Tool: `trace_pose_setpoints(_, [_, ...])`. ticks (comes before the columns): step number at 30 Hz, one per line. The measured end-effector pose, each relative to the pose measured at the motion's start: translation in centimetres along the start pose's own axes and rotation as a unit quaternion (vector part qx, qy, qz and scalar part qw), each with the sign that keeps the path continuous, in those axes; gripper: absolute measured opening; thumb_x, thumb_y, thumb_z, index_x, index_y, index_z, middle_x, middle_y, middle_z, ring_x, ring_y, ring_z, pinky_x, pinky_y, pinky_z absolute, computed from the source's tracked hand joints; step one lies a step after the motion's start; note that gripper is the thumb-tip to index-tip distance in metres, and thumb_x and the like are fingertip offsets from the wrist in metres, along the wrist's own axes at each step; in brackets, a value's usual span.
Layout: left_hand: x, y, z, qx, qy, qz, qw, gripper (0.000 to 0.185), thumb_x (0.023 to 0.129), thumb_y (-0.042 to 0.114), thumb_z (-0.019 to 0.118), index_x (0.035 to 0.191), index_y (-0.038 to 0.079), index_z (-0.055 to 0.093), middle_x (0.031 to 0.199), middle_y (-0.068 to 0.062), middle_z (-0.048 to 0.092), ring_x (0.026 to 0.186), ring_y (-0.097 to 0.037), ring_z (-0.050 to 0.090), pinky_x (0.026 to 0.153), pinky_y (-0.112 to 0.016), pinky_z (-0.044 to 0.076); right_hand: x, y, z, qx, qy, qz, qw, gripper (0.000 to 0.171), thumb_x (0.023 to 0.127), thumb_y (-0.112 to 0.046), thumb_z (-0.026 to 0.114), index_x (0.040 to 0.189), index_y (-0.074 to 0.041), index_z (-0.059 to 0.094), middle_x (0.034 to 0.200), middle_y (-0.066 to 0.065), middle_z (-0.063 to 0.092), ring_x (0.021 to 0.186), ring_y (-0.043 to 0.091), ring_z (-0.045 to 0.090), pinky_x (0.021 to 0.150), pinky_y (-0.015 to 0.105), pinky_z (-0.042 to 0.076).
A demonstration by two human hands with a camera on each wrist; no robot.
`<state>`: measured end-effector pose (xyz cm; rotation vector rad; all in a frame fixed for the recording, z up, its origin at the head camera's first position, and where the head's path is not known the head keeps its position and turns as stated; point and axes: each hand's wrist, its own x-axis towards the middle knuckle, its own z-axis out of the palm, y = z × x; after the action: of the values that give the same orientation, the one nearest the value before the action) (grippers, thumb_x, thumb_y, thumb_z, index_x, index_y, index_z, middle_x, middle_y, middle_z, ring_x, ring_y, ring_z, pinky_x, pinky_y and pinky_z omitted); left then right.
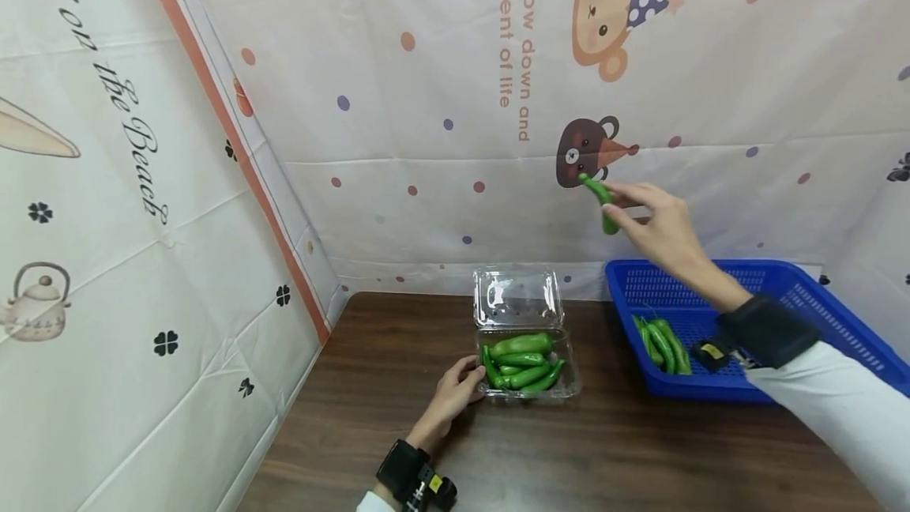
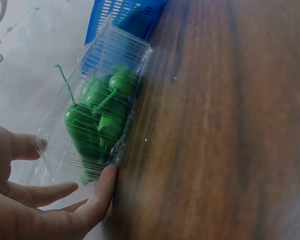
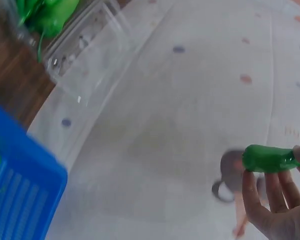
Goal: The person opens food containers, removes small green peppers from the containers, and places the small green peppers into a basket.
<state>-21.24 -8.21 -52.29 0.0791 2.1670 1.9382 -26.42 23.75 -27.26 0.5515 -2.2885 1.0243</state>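
The left hand (image 1: 455, 393) rests with relaxed fingers against the clear clamshell (image 1: 528, 370) of peppers on the surface (image 1: 398, 417). High above the blue basket (image 1: 817, 299), the right hand (image 1: 661, 227) pinches a green pepper (image 1: 603, 204); that light fingertip grip could let it slip and fall outside the clamshell.

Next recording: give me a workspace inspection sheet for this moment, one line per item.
Surface: dark wooden table.
Job's things: clear plastic clamshell box, lid open, holding green peppers; blue basket with more peppers; one pepper held up in the air above the basket.
Clutter: nothing seen.
Hands: left hand rests against the box's left end, fingers straight on its wall; right hand pinches the raised pepper.
Cables: nothing seen; wrist-worn cameras only.
Surroundings: printed cartoon sheets hang behind and to the left.
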Motion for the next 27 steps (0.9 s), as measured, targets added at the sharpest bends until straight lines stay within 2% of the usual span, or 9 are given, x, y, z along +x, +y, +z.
trace_pose_setpoints(5, [0.1, 0.1, 0.1, -0.001, -0.008, 0.005, 1.0, 0.054, 0.108, 0.03, 0.053, 0.151, -0.002, 0.043, 0.151, -0.029, 0.044, 0.132, -0.043, 0.054, 0.1, -0.044, 0.062, -0.6, 1.9, -3.0, -0.041, 0.041, 0.037, 0.998, 0.04, 0.099, -0.013, 0.068, 0.138, -0.005, 0.064, 0.117, 0.028, 0.068, 0.088, -0.026, 0.046, 0.073, -0.01, 0.04])
trace_pose_setpoints(8, [0.1, 0.0, 0.1, -0.001, -0.009, 0.006, 0.9999, 0.055, 0.108, 0.03, 0.053, 0.151, -0.003, 0.043, 0.152, -0.029, 0.043, 0.132, -0.045, 0.053, 0.1, -0.045, 0.061, -1.3, 3.2, -4.2, -0.057, 0.047, 0.061, 0.995, 0.042, 0.101, -0.018, 0.066, 0.141, -0.005, 0.062, 0.12, 0.03, 0.067, 0.087, -0.027, 0.044, 0.071, -0.009, 0.039])
trace_pose_setpoints(13, [0.0, -0.1, -0.2, 0.002, -0.008, 0.002, 1.0, 0.053, 0.108, 0.029, 0.052, 0.15, -0.004, 0.044, 0.151, -0.03, 0.043, 0.132, -0.045, 0.053, 0.1, -0.044, 0.061, -2.6, 5.6, -5.5, -0.05, 0.035, 0.093, 0.994, 0.049, 0.104, -0.019, 0.061, 0.148, -0.001, 0.051, 0.122, 0.038, 0.062, 0.086, -0.027, 0.042, 0.063, -0.004, 0.044])
trace_pose_setpoints(16, [0.1, 0.0, -0.5, 0.003, -0.008, 0.0, 1.0, 0.053, 0.108, 0.029, 0.052, 0.15, -0.004, 0.045, 0.15, -0.03, 0.043, 0.133, -0.046, 0.052, 0.101, -0.044, 0.061, -3.2, 6.9, -5.9, -0.046, 0.022, 0.116, 0.992, 0.052, 0.105, -0.022, 0.058, 0.15, 0.001, 0.046, 0.124, 0.039, 0.06, 0.086, -0.024, 0.041, 0.063, -0.003, 0.045])
trace_pose_setpoints(21, [0.4, 0.1, -0.6, 0.003, -0.012, -0.001, 0.9999, 0.055, 0.108, 0.03, 0.053, 0.15, -0.005, 0.043, 0.151, -0.032, 0.042, 0.136, -0.048, 0.049, 0.102, -0.045, 0.06, -4.4, 8.8, -6.7, -0.039, 0.012, 0.141, 0.989, 0.051, 0.107, -0.022, 0.052, 0.148, 0.006, 0.044, 0.125, 0.041, 0.056, 0.083, -0.022, 0.043, 0.062, 0.0, 0.047])
trace_pose_setpoints(27, [0.3, 0.0, -0.2, 0.0, -0.017, -0.006, 0.9998, 0.056, 0.108, 0.029, 0.053, 0.151, -0.005, 0.042, 0.152, -0.032, 0.041, 0.136, -0.048, 0.048, 0.102, -0.045, 0.06, -6.0, 11.6, -6.9, -0.036, 0.002, 0.16, 0.986, 0.047, 0.106, -0.013, 0.049, 0.142, 0.017, 0.044, 0.118, 0.046, 0.056, 0.072, -0.026, 0.045, 0.055, 0.004, 0.052])
